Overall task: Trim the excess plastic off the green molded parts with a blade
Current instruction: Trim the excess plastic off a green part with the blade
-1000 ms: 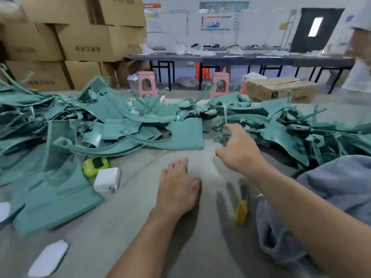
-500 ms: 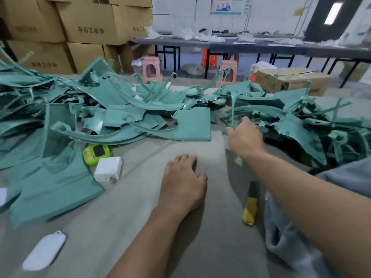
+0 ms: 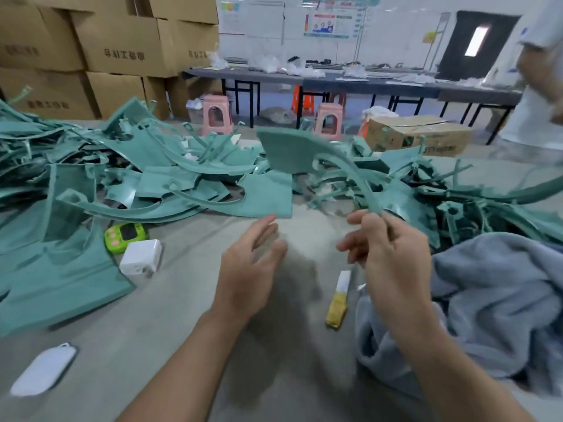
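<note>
My right hand grips the thin curved arm of a green molded part and holds it up in the air above the table. The part's flat panel points up and to the left. My left hand hovers beside it with fingers spread and relaxed, holding nothing. A blade with a yellow handle lies on the grey table between my forearms. Heaps of green molded parts cover the far half of the table, left and right.
A green timer and a white charger block lie left of my hands. A white oval object sits near the front left. A grey-blue towel is bunched at right. Cardboard boxes, pink stools and a person stand beyond.
My right hand took a green part from the right heap and lifted it toward me. My left hand rose off the table and opened beside it.
</note>
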